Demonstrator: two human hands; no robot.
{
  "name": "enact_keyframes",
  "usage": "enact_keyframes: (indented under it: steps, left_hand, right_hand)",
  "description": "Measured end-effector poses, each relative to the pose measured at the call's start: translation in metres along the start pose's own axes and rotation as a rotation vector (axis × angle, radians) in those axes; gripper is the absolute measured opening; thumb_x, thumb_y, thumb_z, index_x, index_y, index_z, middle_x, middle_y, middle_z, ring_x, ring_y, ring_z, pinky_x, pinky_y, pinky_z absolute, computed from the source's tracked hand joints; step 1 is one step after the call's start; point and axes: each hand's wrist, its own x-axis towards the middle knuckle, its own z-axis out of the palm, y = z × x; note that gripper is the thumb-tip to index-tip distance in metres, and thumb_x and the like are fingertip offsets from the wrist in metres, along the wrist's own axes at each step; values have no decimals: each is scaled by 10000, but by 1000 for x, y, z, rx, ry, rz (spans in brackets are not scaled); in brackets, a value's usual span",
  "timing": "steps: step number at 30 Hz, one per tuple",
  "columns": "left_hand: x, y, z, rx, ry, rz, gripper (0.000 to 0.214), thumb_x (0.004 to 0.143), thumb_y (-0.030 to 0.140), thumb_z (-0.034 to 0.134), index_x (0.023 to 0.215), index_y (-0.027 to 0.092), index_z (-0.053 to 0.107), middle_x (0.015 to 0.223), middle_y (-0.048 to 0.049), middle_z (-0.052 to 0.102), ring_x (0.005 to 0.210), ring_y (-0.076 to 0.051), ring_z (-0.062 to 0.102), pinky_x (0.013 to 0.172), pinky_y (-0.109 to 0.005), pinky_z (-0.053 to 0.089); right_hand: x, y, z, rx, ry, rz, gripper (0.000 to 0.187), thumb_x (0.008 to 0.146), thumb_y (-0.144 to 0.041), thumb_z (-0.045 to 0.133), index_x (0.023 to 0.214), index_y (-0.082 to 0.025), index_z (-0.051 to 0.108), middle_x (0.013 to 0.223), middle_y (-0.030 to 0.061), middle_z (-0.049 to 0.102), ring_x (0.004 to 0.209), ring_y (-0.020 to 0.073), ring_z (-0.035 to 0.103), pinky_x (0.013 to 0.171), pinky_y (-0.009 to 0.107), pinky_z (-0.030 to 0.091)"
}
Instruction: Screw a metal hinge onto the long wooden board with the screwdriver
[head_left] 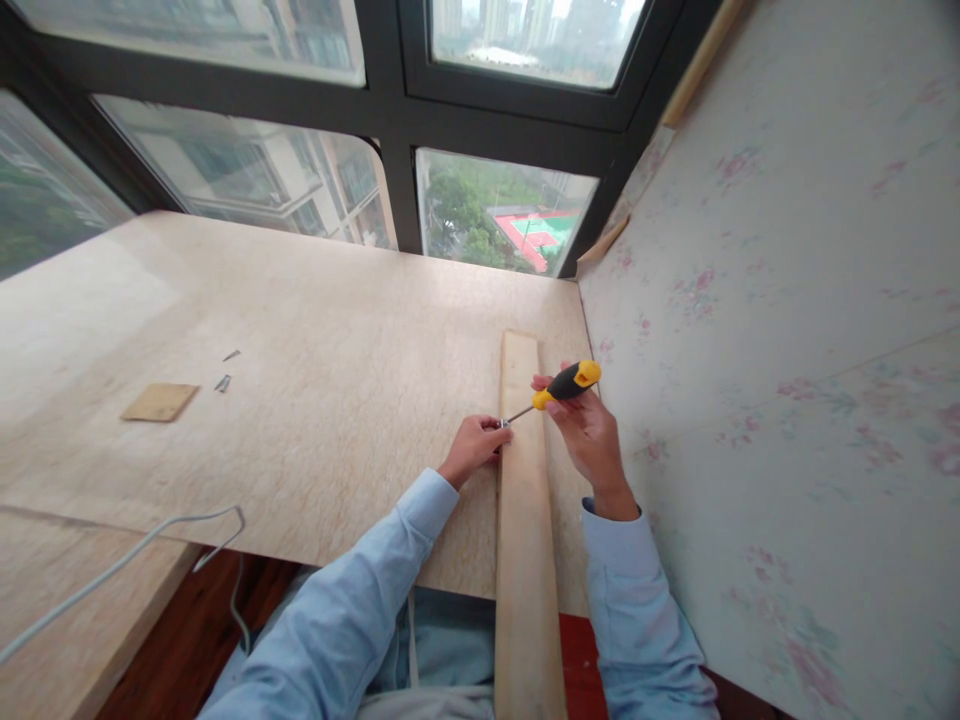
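Note:
A long pale wooden board lies on the stone sill, its near end reaching over the edge toward my lap. My right hand grips a yellow and black screwdriver above the board. The screwdriver's metal shaft slants down to the left, its tip at a small metal piece by the board's left edge. My left hand pinches that small piece against the board with thumb and fingers. Its exact kind is too small to make out.
On the sill to the left lie a square brown piece and small metal bits. A white cable crosses the lower left. Dark-framed windows rise ahead, and a flower-papered wall stands close on the right.

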Motion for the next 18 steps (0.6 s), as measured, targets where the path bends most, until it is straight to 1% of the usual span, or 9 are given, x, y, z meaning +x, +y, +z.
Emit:
enact_keyframes:
  steps: [2, 4, 6, 9, 12, 13, 15, 17, 18]
  left_hand:
    - [-1, 0, 0, -3, -3, 3, 145, 738, 181, 724, 860, 117, 682, 806, -61, 705, 687, -154, 666, 560, -229, 524]
    - [-2, 1, 1, 4, 0, 9, 135, 748, 176, 712, 864, 115, 680, 805, -61, 704, 694, -157, 667, 562, -234, 529]
    - [-2, 2, 1, 19, 6, 10, 117, 761, 158, 691, 866, 109, 677, 800, -63, 699, 690, -155, 664, 552, -228, 526]
    - [-2, 2, 1, 26, 3, 4, 112, 775, 138, 669, 880, 102, 677, 815, -68, 698, 696, -147, 662, 546, -214, 520]
    - [-1, 2, 1, 8, -2, 7, 107, 778, 139, 667, 878, 103, 673, 810, -67, 698, 691, -149, 662, 552, -223, 527]
    - [-1, 2, 1, 3, -3, 8, 106, 777, 139, 669, 877, 104, 670, 803, -65, 697, 686, -151, 663, 552, -229, 530]
    - [-2, 2, 1, -1, -2, 8, 110, 777, 136, 669, 883, 106, 667, 798, -63, 699, 683, -157, 665, 551, -239, 534]
    - [-2, 2, 1, 7, 0, 12, 118, 780, 135, 665, 895, 106, 668, 810, -65, 704, 694, -159, 669, 550, -237, 535]
    - [-2, 2, 1, 14, 1, 14, 120, 783, 136, 663, 899, 105, 669, 816, -67, 705, 699, -159, 670, 548, -232, 533]
  right_hand:
    - [1, 3, 0, -171, 129, -33, 382, 823, -514, 730, 1084, -239, 687, 1093, 89, 749, 1037, 281, 692, 999, 484, 518]
    - [1, 6, 0, -280, 197, -86, 449, 750, -550, 783, 1053, -231, 695, 1105, 104, 735, 1076, 305, 665, 1034, 505, 486]
    - [1, 5, 1, -239, 134, -101, 521, 788, -572, 739, 1178, -237, 655, 1239, 116, 682, 1190, 303, 614, 1082, 506, 449]
    - [-1, 1, 0, -23, -30, -38, 522, 899, -531, 627, 1346, -272, 548, 1390, 92, 600, 1304, 258, 553, 1119, 474, 431]
    - [-1, 0, -2, 83, -103, 13, 445, 909, -479, 638, 1301, -275, 585, 1325, 79, 656, 1256, 242, 601, 1079, 451, 478]
    - [-1, 2, -2, 67, -83, 16, 410, 893, -473, 662, 1242, -262, 624, 1254, 81, 696, 1192, 246, 642, 1046, 452, 505]
    - [0, 6, -2, -39, 39, 4, 372, 817, -482, 747, 1083, -230, 683, 1077, 79, 753, 1029, 261, 704, 976, 467, 544]
    - [0, 11, -1, -163, 184, -26, 402, 717, -504, 826, 960, -214, 691, 948, 70, 759, 927, 268, 712, 947, 484, 550]
    - [0, 12, 0, -190, 215, -36, 426, 695, -516, 837, 952, -212, 686, 940, 71, 756, 926, 271, 708, 951, 487, 545]
